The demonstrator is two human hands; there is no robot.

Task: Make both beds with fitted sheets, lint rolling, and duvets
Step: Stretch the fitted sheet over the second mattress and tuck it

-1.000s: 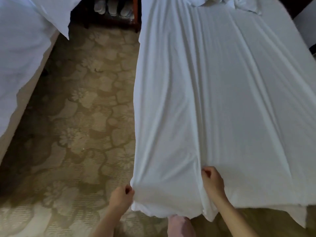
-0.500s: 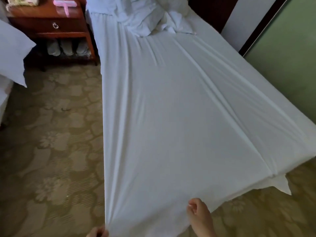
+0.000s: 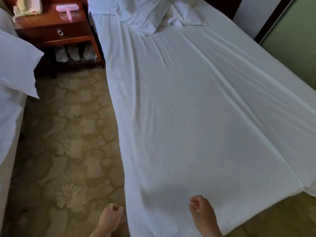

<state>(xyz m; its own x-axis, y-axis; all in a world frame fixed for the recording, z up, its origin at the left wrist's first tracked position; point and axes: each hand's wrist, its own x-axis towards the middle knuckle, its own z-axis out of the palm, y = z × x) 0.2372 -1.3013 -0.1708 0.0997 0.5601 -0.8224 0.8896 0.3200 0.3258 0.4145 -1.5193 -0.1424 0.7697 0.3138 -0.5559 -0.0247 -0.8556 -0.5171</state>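
White sheet lies creased lengthwise; at its foot edge the left hand and right hand pinch it, fingers curled.

The lone head view looks forward and down from the foot of the bed, close above it, toward the nightstand.

Sheet — its foot end runs off the bottom edge.
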